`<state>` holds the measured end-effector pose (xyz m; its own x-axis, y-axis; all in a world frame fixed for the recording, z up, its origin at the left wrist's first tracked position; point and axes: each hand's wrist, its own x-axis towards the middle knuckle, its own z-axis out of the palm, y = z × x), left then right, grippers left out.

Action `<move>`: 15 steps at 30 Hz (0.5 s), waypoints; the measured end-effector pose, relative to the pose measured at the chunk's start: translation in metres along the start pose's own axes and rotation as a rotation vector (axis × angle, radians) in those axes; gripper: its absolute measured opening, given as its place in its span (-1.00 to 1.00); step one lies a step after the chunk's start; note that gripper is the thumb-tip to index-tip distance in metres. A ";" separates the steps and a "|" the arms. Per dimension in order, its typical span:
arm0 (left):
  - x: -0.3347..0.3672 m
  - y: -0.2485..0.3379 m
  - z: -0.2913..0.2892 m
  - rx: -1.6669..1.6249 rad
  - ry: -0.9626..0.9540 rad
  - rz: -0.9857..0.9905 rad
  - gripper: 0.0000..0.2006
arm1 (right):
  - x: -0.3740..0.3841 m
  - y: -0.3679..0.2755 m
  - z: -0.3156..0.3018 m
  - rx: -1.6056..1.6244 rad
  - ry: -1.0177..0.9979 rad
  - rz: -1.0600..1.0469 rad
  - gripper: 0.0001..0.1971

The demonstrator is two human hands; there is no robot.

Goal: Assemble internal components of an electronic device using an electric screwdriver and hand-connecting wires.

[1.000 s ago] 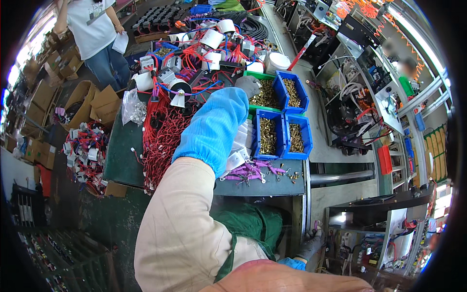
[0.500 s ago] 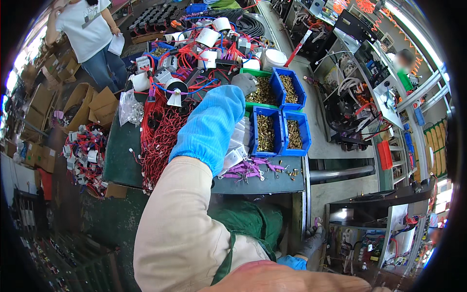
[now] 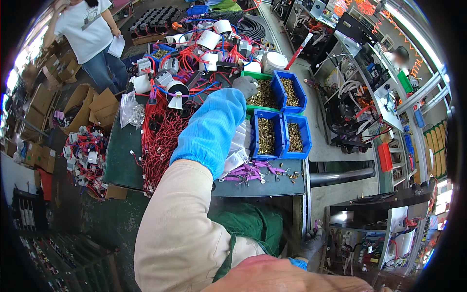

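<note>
My left hand [image 3: 245, 86], in a grey glove and blue sleeve cover, reaches to the left side of a green bin [image 3: 251, 74] of small brass fasteners [image 3: 264, 92]. Its fingers are curled at the bin's edge; whatever they pinch is too small to make out. Low on the right, beside the table's edge, my gloved right hand [image 3: 312, 244] is closed on a short purple lead [image 3: 317, 224] that pokes up past the fingers. More purple leads [image 3: 245, 173] with metal ring ends lie on the table's near edge below the bins.
Blue bins [image 3: 297, 102] of brass parts adjoin the green one. Red wires [image 3: 165, 141] and wired white cylinders [image 3: 209, 39] pile up to the left. A white tub [image 3: 275, 61] stands behind the bins. Equipment racks [image 3: 350, 97] line the right; a person [image 3: 90, 39] stands far left.
My left hand has shifted very slightly at the green bin's edge, fingers still curled. The right hand still grips the purple lead, nearly in place.
</note>
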<state>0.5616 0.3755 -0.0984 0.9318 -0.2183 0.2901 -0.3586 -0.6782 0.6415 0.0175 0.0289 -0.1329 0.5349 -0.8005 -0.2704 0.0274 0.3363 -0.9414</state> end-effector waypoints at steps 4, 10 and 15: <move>-0.009 0.042 -0.013 -0.244 -0.011 -0.238 -0.65 | -0.010 -0.009 0.009 -0.074 0.108 0.003 -0.82; -0.008 0.041 -0.014 -0.250 -0.022 -0.233 -0.67 | -0.017 -0.013 0.019 -0.058 0.139 0.044 -0.81; -0.009 0.034 -0.013 -0.063 -0.043 -0.111 -0.61 | -0.019 -0.015 0.020 -0.104 0.128 -0.020 -0.77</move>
<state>0.5408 0.3635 -0.0703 0.9671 -0.1752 0.1845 -0.2545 -0.6548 0.7117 0.0235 0.0487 -0.1097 0.4233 -0.8653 -0.2686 -0.0541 0.2718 -0.9608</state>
